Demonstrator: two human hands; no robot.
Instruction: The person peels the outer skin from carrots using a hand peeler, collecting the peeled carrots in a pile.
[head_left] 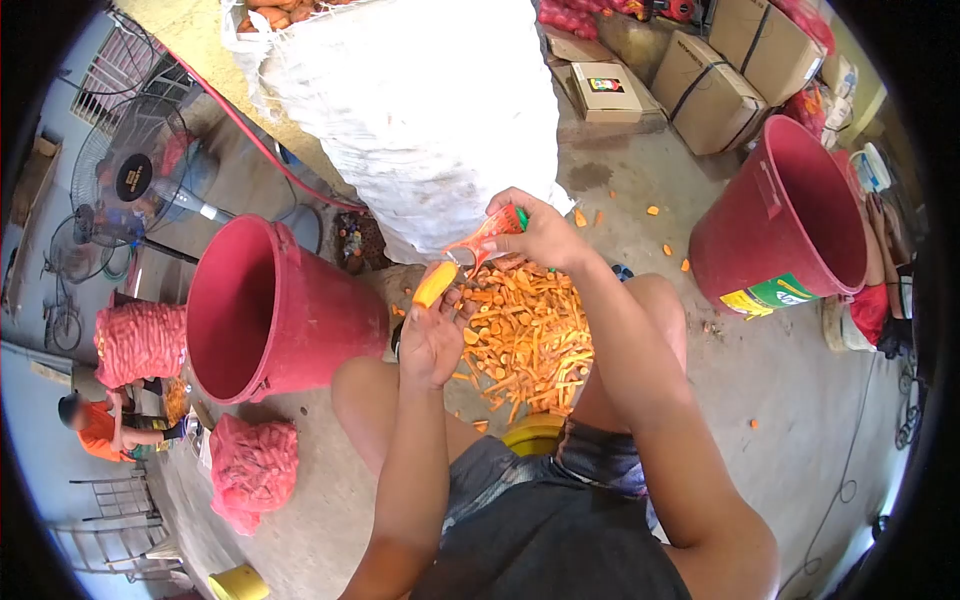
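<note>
One carrot sits gripped in the left hand above a heap of orange peelings. The right hand clasps a peeler just beside it.

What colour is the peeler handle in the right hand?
Red plastic peeler handle with a green tip, in the right hand; head view.

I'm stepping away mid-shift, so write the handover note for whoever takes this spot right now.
Left hand: shut on the carrot, held over the floor between the knees.
Right hand: shut on the peeler, its head at the carrot's far end.
Things: peelings heaped on the floor between the legs, left red bucket and right red bucket on either side.
Done: a big heap of peelings.
Left: the carrot in hand; the white sack ahead shows more orange roots at its top.
</note>
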